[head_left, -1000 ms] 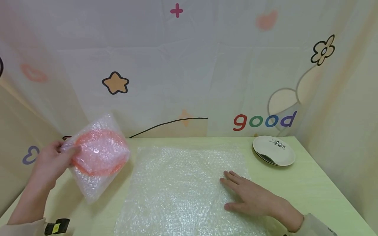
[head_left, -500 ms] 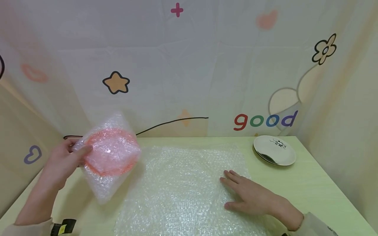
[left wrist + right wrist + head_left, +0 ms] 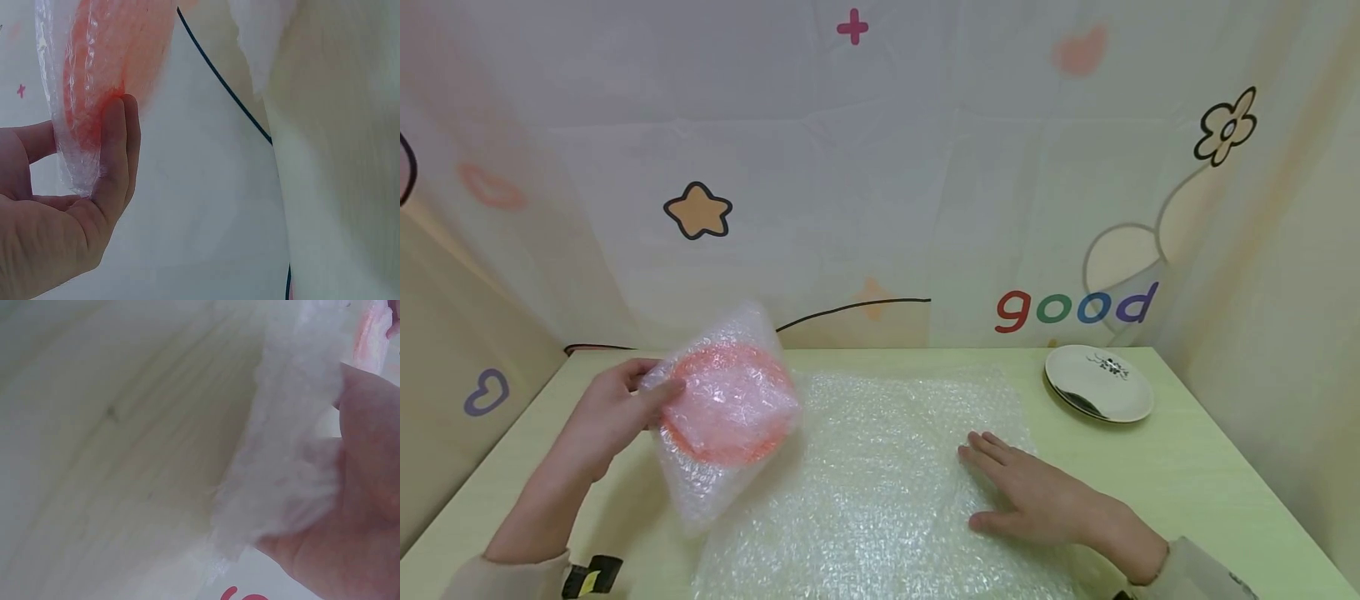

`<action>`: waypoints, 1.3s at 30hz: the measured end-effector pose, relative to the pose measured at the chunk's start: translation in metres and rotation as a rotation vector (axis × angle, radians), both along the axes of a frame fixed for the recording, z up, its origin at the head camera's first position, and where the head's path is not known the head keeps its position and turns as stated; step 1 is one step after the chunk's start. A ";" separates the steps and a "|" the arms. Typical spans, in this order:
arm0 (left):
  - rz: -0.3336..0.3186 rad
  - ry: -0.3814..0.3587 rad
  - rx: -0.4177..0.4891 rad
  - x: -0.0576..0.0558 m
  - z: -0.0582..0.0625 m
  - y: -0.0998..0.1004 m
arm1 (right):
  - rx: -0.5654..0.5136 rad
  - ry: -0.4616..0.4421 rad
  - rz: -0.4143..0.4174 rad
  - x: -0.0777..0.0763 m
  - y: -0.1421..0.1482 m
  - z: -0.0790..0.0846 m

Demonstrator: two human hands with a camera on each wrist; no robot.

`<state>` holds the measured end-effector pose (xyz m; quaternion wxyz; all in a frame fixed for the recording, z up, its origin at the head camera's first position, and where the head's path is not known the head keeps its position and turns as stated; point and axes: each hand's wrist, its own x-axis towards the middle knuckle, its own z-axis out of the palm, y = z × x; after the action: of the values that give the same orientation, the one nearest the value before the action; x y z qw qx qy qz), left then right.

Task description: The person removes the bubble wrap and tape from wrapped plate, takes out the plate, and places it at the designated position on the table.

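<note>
My left hand grips the left corner of a bubble-wrapped packet, thumb on its near face. Through the clear wrap shows a round, pinkish thing with an orange-red rim. Tilted up, the packet overlaps the left edge of a large bubble wrap sheet spread over the table. In the left wrist view, straight fingers lie along one side of the packet. At the sheet's right side my right hand rests with fingers straight and thumb spread. The right wrist view shows that hand against the wrap.
Cream plates with a dark flower pattern sit stacked at the back right of the pale green table. Behind the table hangs a printed curtain, and more cloth closes in both sides.
My left hand has carried the wrapped packet to the right, from beside the sheet to over its left edge. The right hand stays where it was.
</note>
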<state>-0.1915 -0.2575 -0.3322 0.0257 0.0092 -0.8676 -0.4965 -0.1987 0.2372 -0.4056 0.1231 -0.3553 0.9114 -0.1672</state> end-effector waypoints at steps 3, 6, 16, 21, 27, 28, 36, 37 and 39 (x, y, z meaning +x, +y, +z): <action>-0.012 -0.020 0.000 -0.001 -0.003 0.006 | -0.003 -0.001 -0.002 0.000 0.000 0.000; -0.027 -0.033 -0.006 -0.002 -0.007 0.013 | 0.000 -0.003 -0.003 0.000 -0.001 0.000; -0.096 -0.043 -0.004 -0.006 -0.018 0.037 | 0.016 -0.026 -0.010 -0.001 -0.001 0.000; -0.127 -0.066 0.027 -0.010 -0.023 0.047 | 0.017 -0.030 -0.011 -0.001 -0.001 0.000; -0.165 -0.110 0.088 -0.011 -0.029 0.057 | 0.020 -0.033 -0.019 -0.001 -0.001 0.000; -0.169 -0.118 0.089 -0.011 -0.030 0.059 | 0.020 -0.034 -0.021 -0.001 -0.002 0.000; -0.176 -0.143 0.033 -0.008 -0.035 0.068 | 0.022 -0.034 -0.016 -0.001 -0.002 0.001; -0.179 -0.145 0.020 -0.008 -0.035 0.068 | 0.022 -0.036 -0.017 -0.001 -0.002 0.001; -0.194 -0.149 -0.013 -0.007 -0.036 0.068 | 0.020 -0.040 -0.018 -0.001 -0.002 0.001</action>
<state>-0.1987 -0.1894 -0.3685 -0.0869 -0.0384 -0.8672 -0.4887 -0.1998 0.2354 -0.4046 0.1432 -0.3424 0.9136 -0.1663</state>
